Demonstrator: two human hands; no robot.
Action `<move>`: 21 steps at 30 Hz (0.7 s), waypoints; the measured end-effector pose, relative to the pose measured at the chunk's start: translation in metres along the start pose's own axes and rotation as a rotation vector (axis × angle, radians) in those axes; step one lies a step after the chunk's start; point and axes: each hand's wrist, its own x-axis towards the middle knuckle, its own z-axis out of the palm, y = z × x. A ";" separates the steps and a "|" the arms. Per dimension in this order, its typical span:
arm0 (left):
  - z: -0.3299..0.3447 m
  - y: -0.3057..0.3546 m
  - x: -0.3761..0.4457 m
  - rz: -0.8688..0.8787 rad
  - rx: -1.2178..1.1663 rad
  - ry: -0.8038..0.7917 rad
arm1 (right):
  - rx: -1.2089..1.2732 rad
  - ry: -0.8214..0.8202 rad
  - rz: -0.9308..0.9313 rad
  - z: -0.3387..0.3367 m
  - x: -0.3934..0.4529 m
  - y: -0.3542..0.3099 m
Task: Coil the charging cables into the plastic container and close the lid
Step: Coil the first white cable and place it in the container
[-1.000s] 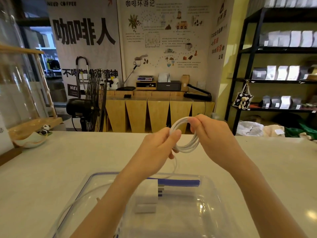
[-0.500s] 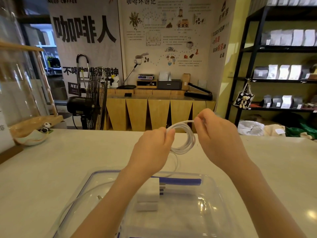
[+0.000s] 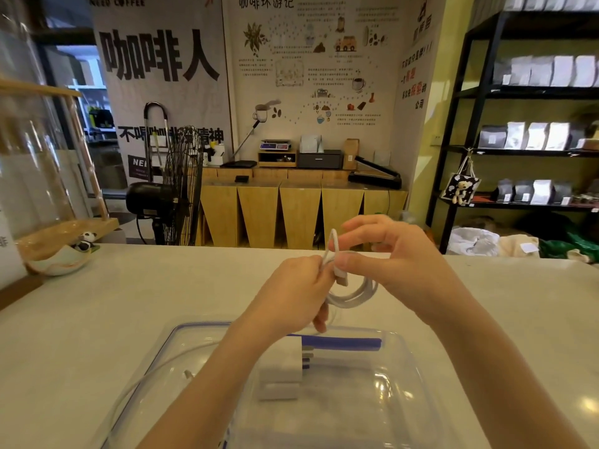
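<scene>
Nearest the viewer, a clear, rectangular plastic container with a blue-edged rim (image 3: 181, 328) sits on a pale countertop (image 3: 129, 303). Its near side is cut off by the bottom edge of the view. Inside lie a white block-shaped charger plug (image 3: 285, 361) and, along the far wall, a dark blue strip (image 3: 343, 343) that may be part of the lid seal; this is hard to tell. A second thin white cable (image 3: 155, 367) curves through the container's left side, with its end partly hidden under the left forearm.

Just beyond the container, both hands are raised above the countertop. The left hand (image 3: 298, 293) has its fingers curled round a small coil of white charging cable (image 3: 351, 298), pinching the loops together. The right hand (image 3: 392, 257) pinches the cable's white connector end (image 3: 340, 277) between thumb and forefinger, with its other fingers loosely spread.

The step in hand appears to be finishing the coil by securing the loose end. The next move likely calls for lowering the coil into the container without letting it spring open. No separate lid is clearly visible.

Farther back are a black standing fan (image 3: 168, 196), a wooden counter (image 3: 291, 212) and black shelves (image 3: 518, 150).
</scene>
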 end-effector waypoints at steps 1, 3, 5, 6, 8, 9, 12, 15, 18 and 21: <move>0.000 0.000 0.000 -0.001 -0.065 -0.018 | -0.092 0.051 -0.037 0.001 0.002 0.003; -0.004 0.000 0.001 -0.008 -0.190 -0.015 | -0.268 0.137 -0.094 0.001 0.004 0.009; -0.011 0.000 0.001 -0.012 -0.303 0.018 | -0.364 0.209 -0.125 0.001 0.007 0.015; -0.013 0.000 0.001 -0.007 -0.342 0.035 | -0.361 0.237 -0.132 0.002 0.007 0.016; -0.013 0.001 0.001 0.014 -0.364 0.074 | -0.331 0.273 -0.135 0.004 0.006 0.015; -0.011 0.001 0.001 0.027 -0.355 0.098 | -0.347 0.290 -0.139 0.006 0.005 0.014; -0.005 0.002 0.001 0.071 -0.311 0.158 | -0.423 0.310 -0.165 0.006 0.002 0.011; -0.005 0.003 0.001 0.087 -0.291 0.217 | -0.495 0.164 -0.244 0.003 0.000 0.010; -0.007 0.001 0.000 0.100 -0.229 0.272 | -0.503 0.189 -0.293 0.006 0.001 0.013; -0.006 0.003 -0.002 0.124 -0.209 0.266 | -0.423 0.396 -0.322 0.017 0.003 0.019</move>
